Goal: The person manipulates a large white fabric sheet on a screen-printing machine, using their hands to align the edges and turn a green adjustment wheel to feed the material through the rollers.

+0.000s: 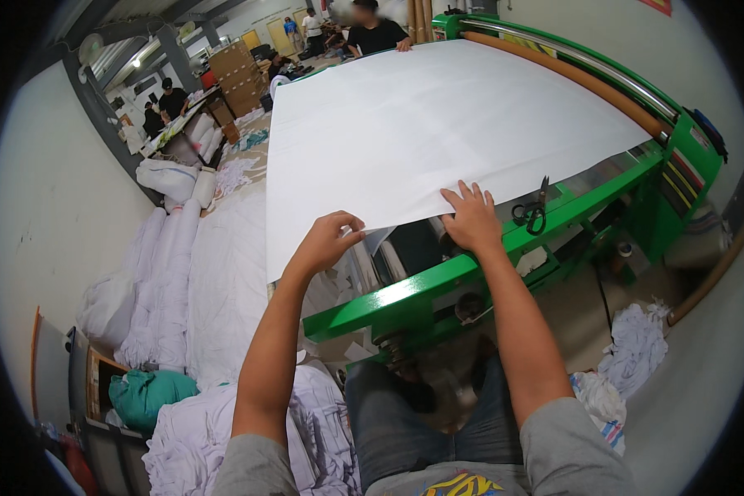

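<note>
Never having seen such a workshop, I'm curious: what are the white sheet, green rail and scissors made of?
White sheet: matte paper or smooth fabric; its faint creases fit either.
Green rail: glossy, probably painted metal, given the bright glints.
Scissors: dark loop handles look like plastic; blades likely metal by their thin, pointed shape, finish unclear.

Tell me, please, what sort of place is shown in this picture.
Probably a textile workshop, perhaps for fabric printing: a wide white sheet is spread over a green machine, long white rolls lie at the left, and white cloth is heaped below.
</note>
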